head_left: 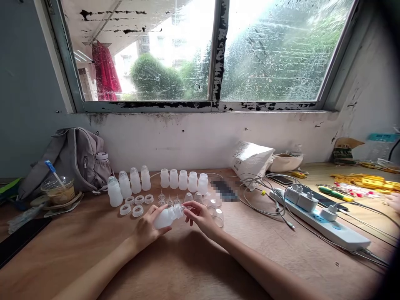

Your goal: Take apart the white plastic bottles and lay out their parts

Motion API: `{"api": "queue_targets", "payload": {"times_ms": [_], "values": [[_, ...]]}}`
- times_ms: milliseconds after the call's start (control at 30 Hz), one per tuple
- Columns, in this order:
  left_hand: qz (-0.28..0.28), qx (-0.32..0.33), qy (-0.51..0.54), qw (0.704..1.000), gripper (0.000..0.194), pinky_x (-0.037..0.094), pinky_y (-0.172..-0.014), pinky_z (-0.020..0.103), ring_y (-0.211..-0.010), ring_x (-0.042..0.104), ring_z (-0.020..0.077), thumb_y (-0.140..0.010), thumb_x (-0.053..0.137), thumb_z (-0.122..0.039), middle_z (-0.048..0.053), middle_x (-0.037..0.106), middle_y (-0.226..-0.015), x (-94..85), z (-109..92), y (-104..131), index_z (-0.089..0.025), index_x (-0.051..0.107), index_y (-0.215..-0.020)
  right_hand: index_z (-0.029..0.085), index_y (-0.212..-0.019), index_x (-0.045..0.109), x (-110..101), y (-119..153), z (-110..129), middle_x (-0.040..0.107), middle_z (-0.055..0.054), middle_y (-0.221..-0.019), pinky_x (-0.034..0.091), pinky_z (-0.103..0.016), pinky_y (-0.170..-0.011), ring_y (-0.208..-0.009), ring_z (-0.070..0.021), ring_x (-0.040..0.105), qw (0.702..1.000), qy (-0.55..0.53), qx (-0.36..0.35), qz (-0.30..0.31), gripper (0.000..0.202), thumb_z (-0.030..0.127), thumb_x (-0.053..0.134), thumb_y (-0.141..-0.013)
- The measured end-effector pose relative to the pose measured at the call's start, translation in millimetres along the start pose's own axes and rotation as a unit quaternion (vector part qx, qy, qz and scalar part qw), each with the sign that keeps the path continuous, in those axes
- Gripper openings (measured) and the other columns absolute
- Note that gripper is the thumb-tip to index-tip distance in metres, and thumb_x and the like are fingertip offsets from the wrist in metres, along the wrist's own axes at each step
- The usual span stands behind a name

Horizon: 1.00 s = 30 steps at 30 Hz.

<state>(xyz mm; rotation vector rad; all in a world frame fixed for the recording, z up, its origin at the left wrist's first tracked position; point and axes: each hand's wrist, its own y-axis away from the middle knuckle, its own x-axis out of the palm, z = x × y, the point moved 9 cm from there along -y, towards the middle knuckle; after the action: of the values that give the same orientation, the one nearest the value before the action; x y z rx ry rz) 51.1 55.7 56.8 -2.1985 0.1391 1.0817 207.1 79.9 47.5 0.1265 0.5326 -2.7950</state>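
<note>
Frosted bottle [163,218] held above the wooden table [200,266], its threaded neck [178,211] aimed toward two o'clock; take it as the hub of your clock; your left hand [148,225] is wrapped round the body, thumb on the near side; your right hand [200,215] has its fingertips gathered at the mouth, though whether they pinch a small clear part you cannot tell here; the bottle looks empty, so expect it to be light, probably plastic, with some give in the wall and a stiffer neck; its smooth body may slip in damp fingers, while breakage seems unlikely; the body is the sound place to hold, the neck ridges the better grip for fingertips; matching open bottles [183,180] stand near twelve o'clock, capped bottles [135,181] near ten, white rings [137,211] near nine, clear domes [218,216] near three; you can read no brand on the held bottle; the white packet [252,160] near two o'clock carries print too small to read, as do the brown paper bag [343,152] and the blue label [381,137] farther round toward three.
</note>
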Motion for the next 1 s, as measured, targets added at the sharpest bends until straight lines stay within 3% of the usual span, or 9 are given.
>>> {"api": "queue_targets", "payload": {"times_ms": [167,467,1000], "values": [[-0.010,0.035,-0.031,0.999,0.049,0.045,-0.075,0.030,-0.090,0.055,0.0200,-0.068,0.059,-0.043,0.004,0.057,-0.100,-2.9,2.7,1.3,-0.024,0.046,-0.111,0.015,-0.092,0.056,3.8,1.0,-2.8,0.055,0.001,-0.058,0.044,-0.022,-0.045,-0.051,-0.0100,0.052,1.000,0.017,0.006,0.016,0.031,0.041,0.057,-0.073],[-0.010,0.085,-0.078,0.993,0.046,0.043,-0.079,0.031,-0.094,0.054,0.0218,-0.073,0.055,-0.041,0.007,0.058,-0.102,-6.6,-9.0,2.4,-0.022,0.047,-0.114,0.016,-0.086,0.050,6.2,0.6,-8.4,0.056,0.000,-0.067,0.045,-0.022,-0.047,-0.057,-0.0112,0.056,0.999,-0.030,0.011,0.019,0.028,0.041,0.055,-0.074],[-0.015,0.086,-0.102,0.991,0.047,0.045,-0.078,0.032,-0.091,0.056,0.0222,-0.074,0.053,-0.043,0.008,0.059,-0.100,-11.9,-11.9,3.7,-0.022,0.048,-0.115,0.017,-0.078,0.048,5.4,2.1,-7.2,0.056,0.001,-0.063,0.044,-0.023,-0.048,-0.054,-0.0115,0.057,1.000,-0.007,0.009,0.016,0.028,0.045,0.052,-0.075]]}}
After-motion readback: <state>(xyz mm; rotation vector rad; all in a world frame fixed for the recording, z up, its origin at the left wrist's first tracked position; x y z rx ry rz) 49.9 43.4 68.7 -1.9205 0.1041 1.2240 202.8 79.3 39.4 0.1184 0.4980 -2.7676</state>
